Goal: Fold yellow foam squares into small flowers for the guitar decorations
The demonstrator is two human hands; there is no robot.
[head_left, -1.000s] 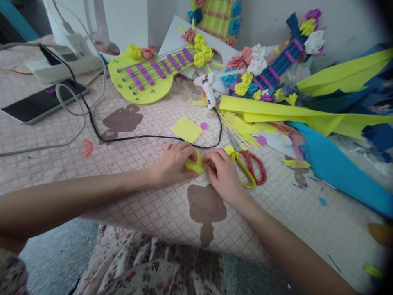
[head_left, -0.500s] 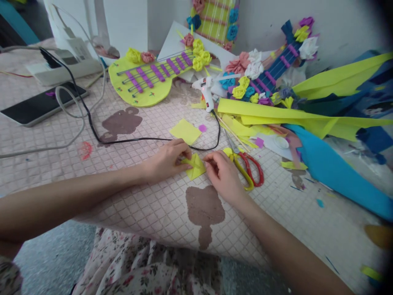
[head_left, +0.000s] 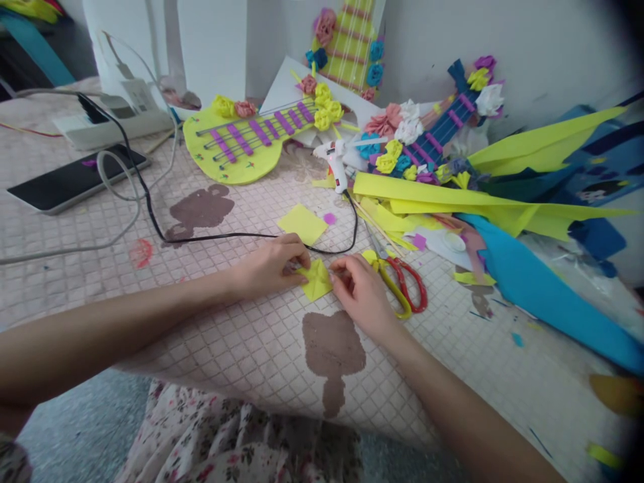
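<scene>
A small creased square of yellow paper (head_left: 317, 280) lies low over the table between my hands. My left hand (head_left: 274, 266) pinches its left corner between thumb and fingers. At the opposite corner, my right hand (head_left: 359, 287) has its thumb and fingertips closed on the paper's edge. Just behind them rests a second, flat yellow paper square (head_left: 302, 224). Scissors with yellow and red handles (head_left: 402, 285) lie beside my right hand.
A white hot glue gun (head_left: 334, 161) stands behind, its black cord (head_left: 226, 235) crossing the table. Paper guitars (head_left: 236, 151) with crepe flowers lie at the back. Yellow crepe strips (head_left: 453, 194) and a blue strip (head_left: 533, 288) fill the right side. A phone (head_left: 75, 178) and power strip (head_left: 111, 124) are left.
The view has shifted slightly, so the scene sits a little lower. Both hands stay at the yellow paper's corners, with only slight finger movement.
</scene>
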